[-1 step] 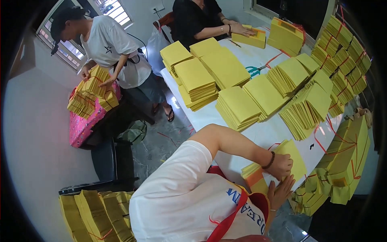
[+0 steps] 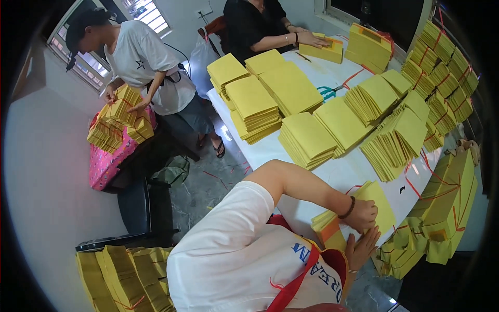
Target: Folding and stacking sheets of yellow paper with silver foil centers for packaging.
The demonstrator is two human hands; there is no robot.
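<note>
Head view: at the white table's (image 2: 317,73) near edge, the left hand (image 2: 362,216) presses curled like a fist and the right hand (image 2: 363,248) lies flat, fingers extended, on yellow paper (image 2: 381,200), apparently to stop it sliding.

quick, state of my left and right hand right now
Left hand: closed, fingers curled on the yellow paper stack; whether it grips anything cannot be told.
Right hand: open, fingers extended at the stack's near edge.
</note>
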